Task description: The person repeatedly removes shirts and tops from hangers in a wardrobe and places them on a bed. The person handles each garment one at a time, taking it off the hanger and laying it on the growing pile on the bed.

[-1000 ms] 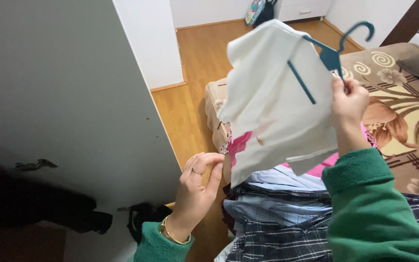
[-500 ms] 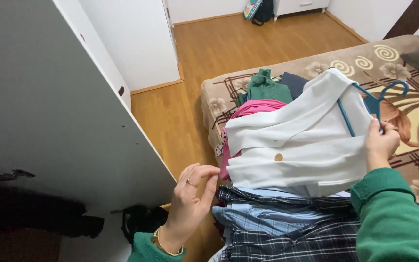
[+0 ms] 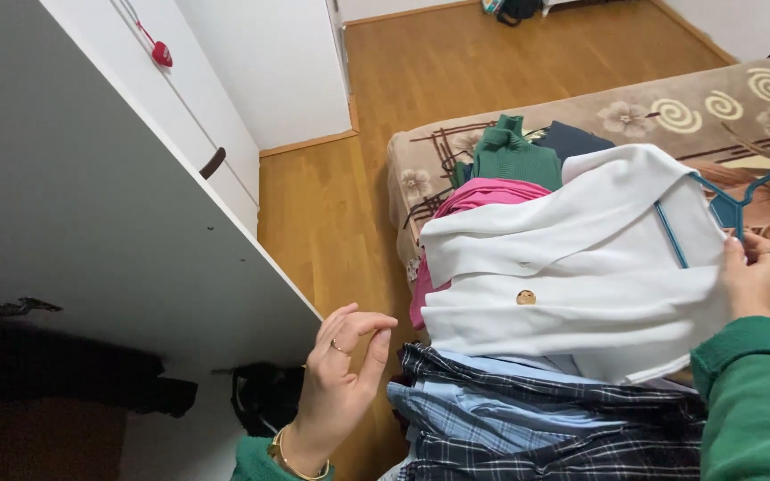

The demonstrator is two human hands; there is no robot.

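The right hand (image 3: 750, 281), at the right edge of the frame, has its fingers closed on the neck of a teal plastic hanger (image 3: 731, 209), just below the hook, which curls up and to the right above the knuckles. From this grip the hanger's bar slants down and to the left under the collar of a white jacket (image 3: 581, 267), which is the garment carried on it. The jacket's long axis runs nearly level across the frame, from the held collar end at right to its loose hem at centre left, so that the garment lies draped sideways rather than hanging straight down; one round gold button shows on its front, near the middle. The left hand (image 3: 340, 374), in the lower centre of the frame, holds nothing: its fingers are slightly curled and loosely together, thumb close to the fingertips, palm turned towards the jacket. It stands just left of the hem and apart from it, so the free end of the jacket lies to the right of and a little above these fingers. The right hand is thus the one in contact with the garment. Beneath the jacket lie plaid shirts (image 3: 528, 419), and behind it a pink garment (image 3: 483, 196) and a green sweater (image 3: 514, 156) rest on the patterned bedspread (image 3: 670, 102). A white wardrobe door (image 3: 91, 178) fills the left of the frame.
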